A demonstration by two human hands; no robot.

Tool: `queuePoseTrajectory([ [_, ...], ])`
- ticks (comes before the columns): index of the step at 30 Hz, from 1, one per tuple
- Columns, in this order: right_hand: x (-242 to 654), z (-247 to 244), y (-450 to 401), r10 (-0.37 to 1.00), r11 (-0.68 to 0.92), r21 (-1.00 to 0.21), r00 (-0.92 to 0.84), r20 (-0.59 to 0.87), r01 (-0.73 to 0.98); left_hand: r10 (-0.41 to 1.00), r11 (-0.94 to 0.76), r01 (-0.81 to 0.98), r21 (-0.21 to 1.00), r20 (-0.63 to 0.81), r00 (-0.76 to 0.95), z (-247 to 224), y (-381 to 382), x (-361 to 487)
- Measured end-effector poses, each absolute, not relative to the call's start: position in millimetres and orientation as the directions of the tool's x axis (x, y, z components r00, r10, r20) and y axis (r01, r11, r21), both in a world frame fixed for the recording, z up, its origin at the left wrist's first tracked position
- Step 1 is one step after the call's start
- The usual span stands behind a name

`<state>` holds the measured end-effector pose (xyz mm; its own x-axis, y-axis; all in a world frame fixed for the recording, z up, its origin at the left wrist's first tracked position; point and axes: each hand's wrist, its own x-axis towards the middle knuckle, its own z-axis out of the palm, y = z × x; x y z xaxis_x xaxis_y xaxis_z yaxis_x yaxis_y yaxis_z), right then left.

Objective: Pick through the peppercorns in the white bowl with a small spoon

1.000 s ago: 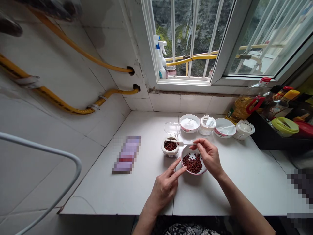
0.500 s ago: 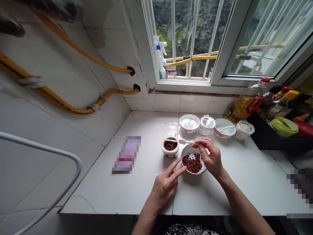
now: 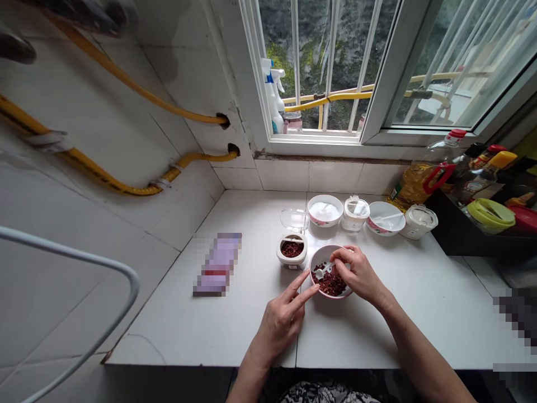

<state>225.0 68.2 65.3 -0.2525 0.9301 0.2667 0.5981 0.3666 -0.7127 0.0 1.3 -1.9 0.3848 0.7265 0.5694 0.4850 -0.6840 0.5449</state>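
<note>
Spreading two fingers, the left hand (image 3: pixel 283 313) is touching the left side of a round bowl (image 3: pixel 325 253). The right hand (image 3: pixel 356 271) is pinching a little white spoon (image 3: pixel 320 273) inside it, by some dark red bits (image 3: pixel 333 285). Just past, on the left, an open jar (image 3: pixel 291 261) is standing

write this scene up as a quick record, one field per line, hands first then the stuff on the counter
left hand: left hand, fingers against the edge of the near bowl
right hand: right hand, pinching a white spoon
spoon position: inside the near bowl, at the dark red grains
jar: jar left of the near bowl, more dark red grains inside, clear lid open
back row: two flowered bowls, two lidded jars
far left: purple item, blurred
</note>
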Motion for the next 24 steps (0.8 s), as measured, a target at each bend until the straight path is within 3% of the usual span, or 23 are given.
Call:
queuePoseTrajectory([
  [7, 229.9, 73.9, 70.5, 0.990, 0.059, -0.962, -0.136, 0.023, 0.266, 0.728, -0.681, 0.501, 0.534, 0.564, 0.389, -2.0, 0.9, -0.4],
  [24, 229.4, 75.1, 75.1, 0.993, -0.024, -0.997, -0.117, -0.033, 0.074, 0.715, -0.695, 0.488, 0.529, 0.580, 0.390, -2.1, 1.4, -0.1],
])
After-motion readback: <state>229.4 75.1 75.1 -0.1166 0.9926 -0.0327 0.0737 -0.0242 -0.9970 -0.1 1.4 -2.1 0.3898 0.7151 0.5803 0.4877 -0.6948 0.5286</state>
